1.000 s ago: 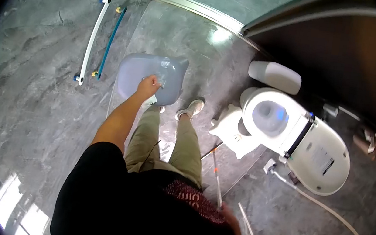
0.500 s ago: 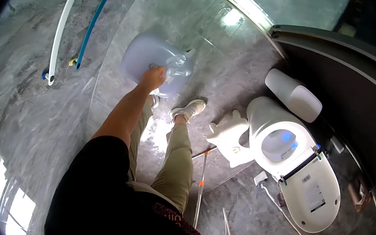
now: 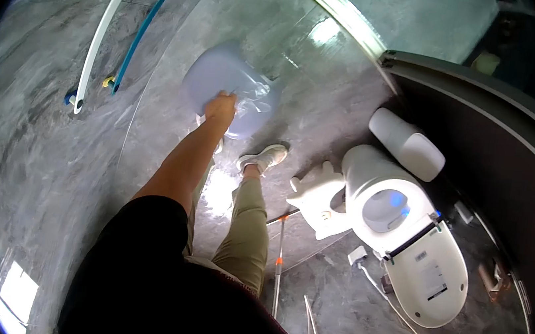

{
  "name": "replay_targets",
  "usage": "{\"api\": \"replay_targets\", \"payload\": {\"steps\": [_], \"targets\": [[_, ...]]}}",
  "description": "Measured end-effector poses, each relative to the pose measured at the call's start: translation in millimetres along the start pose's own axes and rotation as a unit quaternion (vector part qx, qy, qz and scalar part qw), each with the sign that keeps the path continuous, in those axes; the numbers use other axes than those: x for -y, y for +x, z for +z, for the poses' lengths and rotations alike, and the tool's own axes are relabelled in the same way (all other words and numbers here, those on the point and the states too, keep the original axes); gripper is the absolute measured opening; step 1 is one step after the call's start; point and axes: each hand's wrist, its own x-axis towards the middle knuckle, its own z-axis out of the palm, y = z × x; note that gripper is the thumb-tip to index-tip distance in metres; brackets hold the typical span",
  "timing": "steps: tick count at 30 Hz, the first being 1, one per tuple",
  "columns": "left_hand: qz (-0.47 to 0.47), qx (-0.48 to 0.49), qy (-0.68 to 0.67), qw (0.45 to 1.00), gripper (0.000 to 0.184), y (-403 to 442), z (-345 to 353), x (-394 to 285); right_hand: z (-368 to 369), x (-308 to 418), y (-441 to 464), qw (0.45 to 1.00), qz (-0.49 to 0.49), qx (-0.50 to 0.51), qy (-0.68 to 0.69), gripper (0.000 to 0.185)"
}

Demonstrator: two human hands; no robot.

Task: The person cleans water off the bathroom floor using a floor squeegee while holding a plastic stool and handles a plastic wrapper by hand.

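Note:
My left hand (image 3: 221, 106) is closed with its fingers pinched together on a pale lavender plastic bag (image 3: 215, 77). The bag looks puffed out, smooth and see-through in part, with crumpled, shiny plastic just right of the fingers. It hangs in front of my feet, over the grey floor; whether it touches the floor I cannot tell. What it contains, if anything, does not show. My left arm reaches forward from a black sleeve. Nowhere in the picture does my right hand appear.
On the right stands a white toilet (image 3: 382, 208) with its lid raised. Beside it are a white bin (image 3: 410, 144) and a white animal-shaped stool (image 3: 320, 200). A pole with orange joints (image 3: 279, 262) lies nearby. White and teal grab bars (image 3: 141, 28) project at upper left.
The view has shifted slightly, so the toilet and stool sit a little further left. My left hand keeps its hold on the bag, whose outline has changed a little.

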Motion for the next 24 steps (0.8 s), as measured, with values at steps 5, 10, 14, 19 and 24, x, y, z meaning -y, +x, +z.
{"api": "replay_targets", "payload": {"steps": [5,10,14,19,24], "targets": [[0.073,-0.017,-0.108,0.991,0.019,-51.3,-19.5,8.5,-34.6,-57.1,-79.6,0.999,0.035,0.009,0.013,0.048],[0.136,-0.005,-0.174,0.975,0.018,-138.5,-61.0,45.1,-61.4,-105.9,-133.5,0.997,0.051,0.016,0.051,0.049],[0.140,-0.015,-0.150,0.979,0.019,-201.5,-113.1,78.6,-72.3,-128.3,-152.9,0.995,0.040,0.027,0.087,0.050],[0.016,-0.064,-0.056,0.996,0.016,-289.2,-180.9,78.7,-83.1,-151.8,-162.3,0.989,0.017,0.055,0.139,0.051],[-0.012,-0.127,-0.214,0.968,0.021,-318.3,-168.0,84.1,-87.8,-166.4,-159.9,0.975,-0.017,0.077,0.210,0.052]]}}
